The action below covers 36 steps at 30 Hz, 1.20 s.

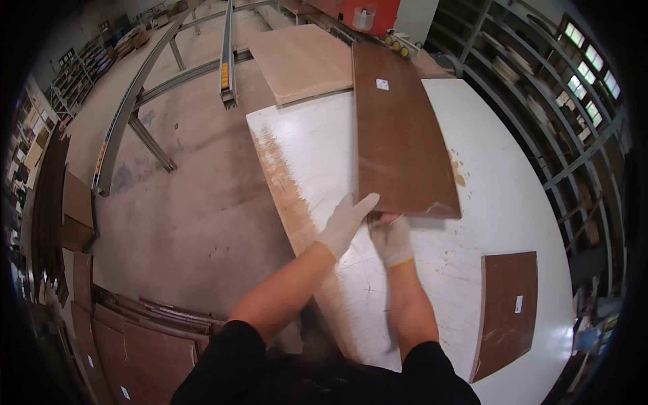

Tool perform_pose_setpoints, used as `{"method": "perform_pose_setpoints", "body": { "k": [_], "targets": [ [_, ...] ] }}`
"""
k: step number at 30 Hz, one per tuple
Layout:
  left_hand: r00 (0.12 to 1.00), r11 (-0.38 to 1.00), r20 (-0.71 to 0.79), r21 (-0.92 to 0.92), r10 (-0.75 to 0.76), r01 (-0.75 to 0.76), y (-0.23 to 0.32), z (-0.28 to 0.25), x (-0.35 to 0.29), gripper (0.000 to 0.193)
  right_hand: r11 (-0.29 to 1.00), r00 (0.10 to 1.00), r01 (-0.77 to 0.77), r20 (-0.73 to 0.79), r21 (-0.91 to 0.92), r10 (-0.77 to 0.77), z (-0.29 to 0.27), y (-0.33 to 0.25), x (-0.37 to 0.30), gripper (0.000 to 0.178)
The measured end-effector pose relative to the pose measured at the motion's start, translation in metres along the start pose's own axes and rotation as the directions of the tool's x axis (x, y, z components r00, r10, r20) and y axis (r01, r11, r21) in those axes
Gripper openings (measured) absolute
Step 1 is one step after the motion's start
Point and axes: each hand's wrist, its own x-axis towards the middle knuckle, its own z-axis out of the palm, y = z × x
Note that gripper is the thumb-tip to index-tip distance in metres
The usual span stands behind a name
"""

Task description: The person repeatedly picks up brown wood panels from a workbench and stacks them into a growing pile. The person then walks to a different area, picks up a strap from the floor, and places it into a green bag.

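A long dark brown wooden board (398, 135) with a small white label lies at a slant over the white tabletop (310, 155). My left hand (345, 221), in a white glove, grips its near left corner, with the thumb on top and the fingers along the side. Just below the board's near edge is my gloved right hand (391, 239), its fingers curled in under that edge. Something small and reddish shows at those fingertips; what it is I cannot make out. A pale scuff marks the board's near right corner.
A smaller brown board (507, 314) lies on the table at right. Beyond the table's far left edge is a pinkish panel (304, 61), with a red machine (344, 12) behind it. Metal roller rails (226, 74) stand at left. Brown panels (148, 351) are stacked lower left; shelving (533, 88) lines the right.
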Motion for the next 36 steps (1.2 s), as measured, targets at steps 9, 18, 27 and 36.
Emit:
{"method": "perform_pose_setpoints", "body": {
  "k": [9, 18, 27, 36],
  "targets": [
    [0.985, 0.884, -0.028, -0.439, 0.169, -0.164, 0.016, -0.066, -0.034, 0.034, 0.967, 0.985, 0.132, -0.142, 0.219, -0.102, -0.012, -0.04, 0.003, 0.066],
    [0.954, 0.901, -0.164, -0.32, 0.252, -0.293, 0.097, -0.221, -0.186, 0.033, 0.991, 0.988, 0.104, -0.123, 0.087, -0.093, -0.026, -0.043, 0.136, 0.06],
    [0.599, 0.812, -0.772, -0.203, 0.212, -0.548, 0.056, -0.226, -0.405, 0.037, 0.915, 0.926, -0.314, 0.292, 0.252, 0.237, 0.144, 0.043, 0.042, 0.076],
    [-0.386, 0.992, -0.913, -0.113, -0.128, -0.061, -0.105, -0.245, -0.705, 0.072, 0.683, 0.561, -0.729, 0.543, -0.032, 0.625, 0.357, 0.233, -0.185, 0.031]
  ]
}}
